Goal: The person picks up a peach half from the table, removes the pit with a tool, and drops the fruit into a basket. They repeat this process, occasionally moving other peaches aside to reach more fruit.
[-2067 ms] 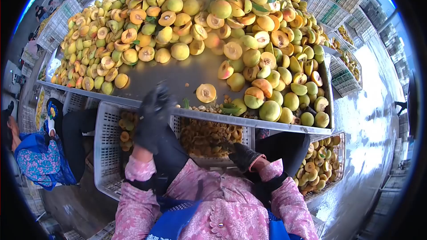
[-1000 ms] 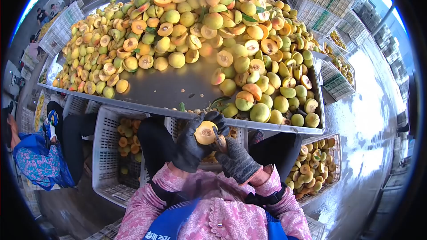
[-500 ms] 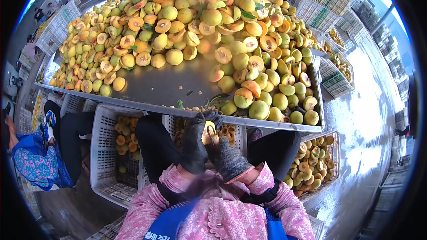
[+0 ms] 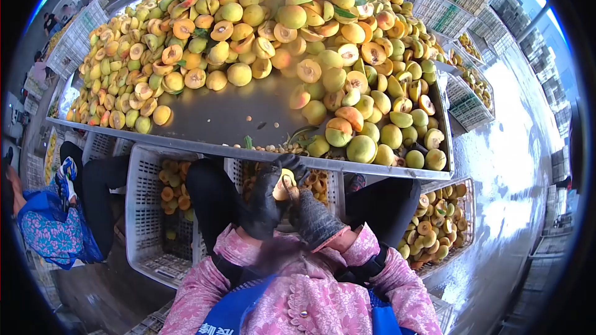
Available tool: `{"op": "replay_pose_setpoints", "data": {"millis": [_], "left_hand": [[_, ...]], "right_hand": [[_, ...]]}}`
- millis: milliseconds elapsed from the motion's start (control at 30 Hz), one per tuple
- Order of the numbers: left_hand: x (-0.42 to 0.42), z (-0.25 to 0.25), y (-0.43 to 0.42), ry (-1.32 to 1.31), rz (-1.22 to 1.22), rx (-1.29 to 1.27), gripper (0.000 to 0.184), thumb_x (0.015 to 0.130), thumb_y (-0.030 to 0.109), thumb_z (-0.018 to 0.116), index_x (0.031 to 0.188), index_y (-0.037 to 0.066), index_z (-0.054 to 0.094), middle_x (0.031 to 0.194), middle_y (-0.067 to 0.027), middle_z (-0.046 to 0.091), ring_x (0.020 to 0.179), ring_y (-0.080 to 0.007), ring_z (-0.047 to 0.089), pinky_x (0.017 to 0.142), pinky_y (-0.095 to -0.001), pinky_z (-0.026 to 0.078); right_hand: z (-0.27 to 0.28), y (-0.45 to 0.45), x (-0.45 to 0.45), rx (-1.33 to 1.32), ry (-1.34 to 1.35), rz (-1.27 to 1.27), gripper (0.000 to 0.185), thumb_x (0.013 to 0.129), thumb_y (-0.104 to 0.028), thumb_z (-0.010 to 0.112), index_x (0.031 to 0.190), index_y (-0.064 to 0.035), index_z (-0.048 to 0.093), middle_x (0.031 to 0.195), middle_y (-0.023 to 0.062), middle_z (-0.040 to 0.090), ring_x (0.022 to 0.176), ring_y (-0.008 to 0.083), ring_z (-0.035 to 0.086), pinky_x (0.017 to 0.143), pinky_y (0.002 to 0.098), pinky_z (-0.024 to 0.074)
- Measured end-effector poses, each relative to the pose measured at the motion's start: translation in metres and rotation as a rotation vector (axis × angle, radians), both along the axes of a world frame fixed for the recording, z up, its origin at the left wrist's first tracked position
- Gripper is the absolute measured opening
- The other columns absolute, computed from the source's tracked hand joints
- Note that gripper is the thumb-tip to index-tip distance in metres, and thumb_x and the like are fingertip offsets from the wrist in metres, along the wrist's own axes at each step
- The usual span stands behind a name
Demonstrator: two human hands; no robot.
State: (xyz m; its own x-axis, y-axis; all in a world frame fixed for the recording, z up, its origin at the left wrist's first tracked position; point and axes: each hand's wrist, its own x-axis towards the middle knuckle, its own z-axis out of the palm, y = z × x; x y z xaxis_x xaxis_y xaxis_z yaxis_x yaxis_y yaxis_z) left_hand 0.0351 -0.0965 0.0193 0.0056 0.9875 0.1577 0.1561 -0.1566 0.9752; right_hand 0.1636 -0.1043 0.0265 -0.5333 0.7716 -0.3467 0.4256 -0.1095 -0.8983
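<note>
Above the crates between my knees, both gloved hands come together. My left hand [image 4: 266, 193], in a dark glove, is closed around a yellow peach half [image 4: 285, 187] with its cut face up. My right hand [image 4: 315, 214], in a grey knit glove, is closed against the fruit's near right side. It grips a thin curved pitting tool, now mostly hidden by the fingers and the fruit. Just beyond my hands is the metal table [image 4: 223, 108], heaped with whole and halved peaches [image 4: 239, 74]. Small bits and a few leaves lie along its near edge.
Crates of peach halves stand by my legs: a grey crate [image 4: 138, 211] on the left, one between my knees and another crate [image 4: 470, 211] on the right. A co-worker's patterned sleeve [image 4: 53, 232] is at far left. Stacked crates [image 4: 444, 0] rise behind the table.
My hands stay together on the peach half, its cut face now turned more toward me. The tool's loop, seen earlier over the fruit, is harder to make out. The view has shifted slightly.
</note>
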Motion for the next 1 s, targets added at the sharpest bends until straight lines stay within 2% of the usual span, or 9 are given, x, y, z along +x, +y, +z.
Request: {"op": "replay_pose_setpoints", "data": {"millis": [100, 167, 400, 433, 600, 700, 833, 900, 1000], "left_hand": [[-0.011, -0.034, 0.009, -0.073, -0.072, -0.005, 0.021, 0.079, 0.002, 0.057, 0.100, 0.000, 0.056, 0.085, -0.0065, 0.061, 0.079, -0.0147, 0.058, 0.073, -0.0280, 0.047], [-0.015, -0.014, 0.007, -0.005, -0.089, 0.023, 0.026, 0.078, 0.000, 0.056, 0.105, -0.001, 0.054, 0.089, -0.0059, 0.061, 0.083, -0.0140, 0.058, 0.076, -0.0275, 0.047], [0.005, 0.019, 0.002, -0.659, 0.036, -0.204, 0.026, 0.081, -0.001, 0.054, 0.107, -0.004, 0.052, 0.089, -0.0039, 0.059, 0.082, -0.0095, 0.055, 0.078, -0.0260, 0.045], [0.002, 0.020, 0.001, -0.570, -0.022, -0.172, 0.030, 0.082, -0.004, 0.052, 0.112, -0.005, 0.048, 0.098, -0.0079, 0.057, 0.090, -0.0134, 0.054, 0.084, -0.0285, 0.045], [-0.007, 0.011, -0.001, -0.393, -0.141, -0.111, 0.032, 0.089, -0.002, 0.043, 0.121, -0.009, 0.042, 0.116, -0.0166, 0.052, 0.106, -0.0222, 0.052, 0.097, -0.0356, 0.041], [0.000, -0.008, 0.002, -1.135, -0.006, -0.373, 0.028, 0.090, 0.008, 0.047, 0.114, -0.005, 0.047, 0.098, -0.0106, 0.056, 0.095, -0.0179, 0.054, 0.092, -0.0301, 0.042], [0.011, 0.014, 0.004, -1.157, 0.133, -0.410, 0.028, 0.093, 0.019, 0.042, 0.107, -0.005, 0.051, 0.096, -0.0097, 0.056, 0.096, -0.0187, 0.054, 0.091, -0.0304, 0.042], [0.012, 0.004, 0.008, -1.260, 0.116, -0.411, 0.030, 0.091, 0.017, 0.043, 0.108, -0.007, 0.050, 0.102, -0.0117, 0.057, 0.101, -0.0198, 0.054, 0.093, -0.0343, 0.042], [0.003, -0.039, 0.004, -1.093, 0.151, -0.433, 0.029, 0.091, 0.017, 0.042, 0.106, -0.005, 0.053, 0.102, -0.0107, 0.057, 0.099, -0.0183, 0.055, 0.091, -0.0325, 0.043]], "right_hand": [[0.021, 0.001, 0.002, 0.070, -0.075, 0.011, 0.076, 0.076, 0.007, 0.048, 0.141, -0.0168, 0.019, 0.111, 0.0238, 0.046, 0.075, 0.0328, 0.055, 0.066, 0.0369, 0.0467], [0.019, -0.001, 0.002, 0.267, -0.050, 0.002, 0.077, 0.076, 0.007, 0.047, 0.141, -0.0190, 0.017, 0.110, 0.0234, 0.046, 0.072, 0.0329, 0.056, 0.064, 0.0369, 0.0471], [0.008, -0.006, 0.005, 0.454, -0.098, 0.070, 0.073, 0.077, 0.003, 0.048, 0.141, -0.0160, 0.019, 0.099, 0.0218, 0.048, 0.069, 0.0327, 0.054, 0.060, 0.0378, 0.0452], [0.008, -0.005, 0.005, 0.502, -0.124, 0.084, 0.072, 0.077, 0.002, 0.048, 0.141, -0.0155, 0.019, 0.097, 0.0217, 0.048, 0.068, 0.0327, 0.054, 0.059, 0.0380, 0.0449], [0.014, -0.007, 0.001, 0.291, -0.089, 0.042, 0.070, 0.078, 0.000, 0.048, 0.141, -0.0127, 0.019, 0.097, 0.0211, 0.049, 0.070, 0.0334, 0.055, 0.060, 0.0384, 0.0448], [0.023, -0.005, -0.002, 0.224, -0.056, 0.009, 0.062, 0.079, -0.002, 0.048, 0.137, -0.0103, 0.026, 0.096, 0.0206, 0.051, 0.073, 0.0324, 0.056, 0.062, 0.0377, 0.0455], [0.004, 0.002, -0.004, 0.149, -0.013, -0.003, 0.042, 0.084, -0.007, 0.047, 0.125, -0.0043, 0.041, 0.093, 0.0188, 0.055, 0.077, 0.0297, 0.057, 0.065, 0.0362, 0.0465], [-0.005, 0.006, -0.006, 0.140, -0.134, 0.007, 0.033, 0.087, -0.008, 0.045, 0.118, -0.0010, 0.045, 0.091, 0.0172, 0.057, 0.078, 0.0287, 0.058, 0.066, 0.0349, 0.0466], [-0.045, 0.005, -0.006, 0.094, -0.166, 0.032, 0.031, 0.089, -0.010, 0.041, 0.118, 0.0017, 0.045, 0.097, 0.0170, 0.057, 0.086, 0.0280, 0.056, 0.073, 0.0338, 0.0450]]}}
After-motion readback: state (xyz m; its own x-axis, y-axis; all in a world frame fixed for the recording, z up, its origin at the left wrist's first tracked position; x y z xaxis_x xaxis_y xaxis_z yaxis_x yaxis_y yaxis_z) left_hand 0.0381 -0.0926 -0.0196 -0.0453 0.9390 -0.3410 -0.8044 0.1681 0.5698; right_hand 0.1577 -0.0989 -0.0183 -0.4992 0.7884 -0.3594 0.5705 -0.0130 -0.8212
